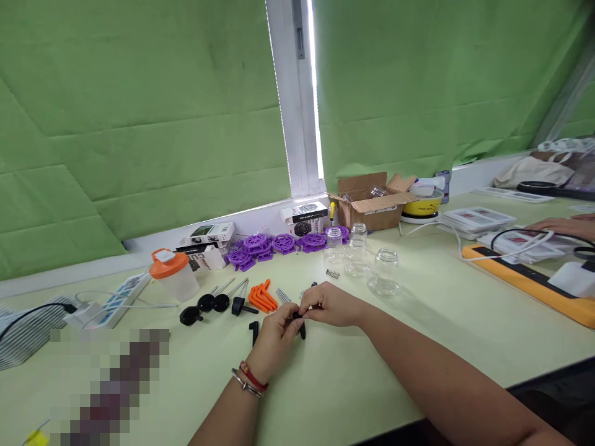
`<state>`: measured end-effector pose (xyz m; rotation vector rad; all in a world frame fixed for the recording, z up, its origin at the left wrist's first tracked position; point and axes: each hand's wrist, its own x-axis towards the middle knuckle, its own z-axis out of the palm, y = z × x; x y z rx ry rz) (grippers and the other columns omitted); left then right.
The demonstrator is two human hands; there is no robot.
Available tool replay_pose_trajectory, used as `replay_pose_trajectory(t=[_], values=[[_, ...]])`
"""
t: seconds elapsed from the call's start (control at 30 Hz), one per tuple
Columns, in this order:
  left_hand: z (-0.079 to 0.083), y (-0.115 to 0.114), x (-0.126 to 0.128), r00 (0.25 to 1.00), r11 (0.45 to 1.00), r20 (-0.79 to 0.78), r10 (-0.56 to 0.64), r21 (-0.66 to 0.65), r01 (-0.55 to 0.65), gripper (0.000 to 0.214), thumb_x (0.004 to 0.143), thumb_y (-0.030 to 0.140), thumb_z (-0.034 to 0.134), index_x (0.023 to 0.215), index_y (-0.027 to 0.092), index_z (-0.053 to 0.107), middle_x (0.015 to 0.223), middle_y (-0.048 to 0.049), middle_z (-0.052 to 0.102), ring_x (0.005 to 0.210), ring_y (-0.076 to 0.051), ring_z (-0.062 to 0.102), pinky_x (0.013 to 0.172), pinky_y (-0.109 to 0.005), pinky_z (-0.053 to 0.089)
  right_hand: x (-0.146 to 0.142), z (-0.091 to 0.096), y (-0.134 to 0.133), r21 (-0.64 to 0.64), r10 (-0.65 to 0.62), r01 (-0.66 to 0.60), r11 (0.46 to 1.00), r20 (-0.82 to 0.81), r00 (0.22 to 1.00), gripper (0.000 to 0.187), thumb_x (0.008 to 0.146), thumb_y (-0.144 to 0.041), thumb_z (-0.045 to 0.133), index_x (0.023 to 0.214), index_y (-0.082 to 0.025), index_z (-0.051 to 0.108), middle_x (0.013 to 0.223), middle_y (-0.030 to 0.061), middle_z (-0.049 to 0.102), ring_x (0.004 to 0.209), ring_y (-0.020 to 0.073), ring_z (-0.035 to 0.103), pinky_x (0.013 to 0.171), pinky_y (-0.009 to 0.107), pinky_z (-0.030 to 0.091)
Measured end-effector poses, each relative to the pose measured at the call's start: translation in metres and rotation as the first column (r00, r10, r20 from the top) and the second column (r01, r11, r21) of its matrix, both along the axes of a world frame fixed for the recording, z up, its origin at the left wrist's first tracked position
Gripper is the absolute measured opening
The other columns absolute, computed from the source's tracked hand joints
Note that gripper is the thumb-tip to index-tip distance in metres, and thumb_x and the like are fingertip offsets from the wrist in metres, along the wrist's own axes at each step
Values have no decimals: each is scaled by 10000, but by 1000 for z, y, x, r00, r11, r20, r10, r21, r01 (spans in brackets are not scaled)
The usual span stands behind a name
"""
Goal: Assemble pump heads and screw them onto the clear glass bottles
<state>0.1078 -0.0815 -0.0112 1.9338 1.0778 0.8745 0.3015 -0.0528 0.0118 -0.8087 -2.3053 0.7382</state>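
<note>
My left hand (274, 337), with bracelets at its wrist, pinches a small black plastic part (302, 329) over the middle of the table. Fingertips of my right hand (332, 303) close on the upper end of this same part; most of it is hidden by the fingers. Just left of my left hand lies a black hooked piece (253, 331). Beyond my hands are several orange bent pieces (263, 296), some thin metal rods (282, 295) and a coil spring (332, 273). Several black knobs with metal shafts (222, 302) rest farther left.
Clear jars (383, 275) stand right of centre, with purple wheel-like parts (255, 244) behind. An open cardboard box (376, 214) sits at the back. A shaker cup (174, 279) and a power strip (123, 300) are left. Another person's hand (564, 227) is far right, beyond an orange-edged bar (525, 282).
</note>
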Motion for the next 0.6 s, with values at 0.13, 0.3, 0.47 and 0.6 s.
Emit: replay_pose_trajectory(t=[0.13,0.3,0.47,0.6], values=[[5,4,-12,991,992,-116,68,109,-56,191,837,286,530,961,189,638,798,-30,628,723,-161,552,692,-297,449,3,-2,4,-38,-31,31,999,16,999,219,768,-170,583,938,-201,716,863,21,695,730,135,611,693,240,463],[14,16,-41,899,929,-344,272,336,-153,149,786,279,613,874,220,717,912,-66,636,911,-252,563,793,-402,440,17,-3,14,-159,-311,307,938,1,950,212,767,-239,584,929,-173,704,810,38,681,650,129,567,604,237,444],[8,25,-57,818,936,-494,296,320,-146,170,760,265,642,886,237,753,849,-77,635,880,-270,554,783,-431,439,35,-7,31,-142,-589,584,799,7,808,174,770,-268,574,865,-174,685,806,34,669,633,127,541,592,238,431],[5,27,-61,787,953,-550,279,258,-158,201,786,262,605,924,237,750,880,-74,644,897,-260,561,809,-408,433,44,-14,41,-105,-705,707,700,61,707,155,787,-217,543,853,-175,677,846,44,677,702,142,579,637,236,438]])
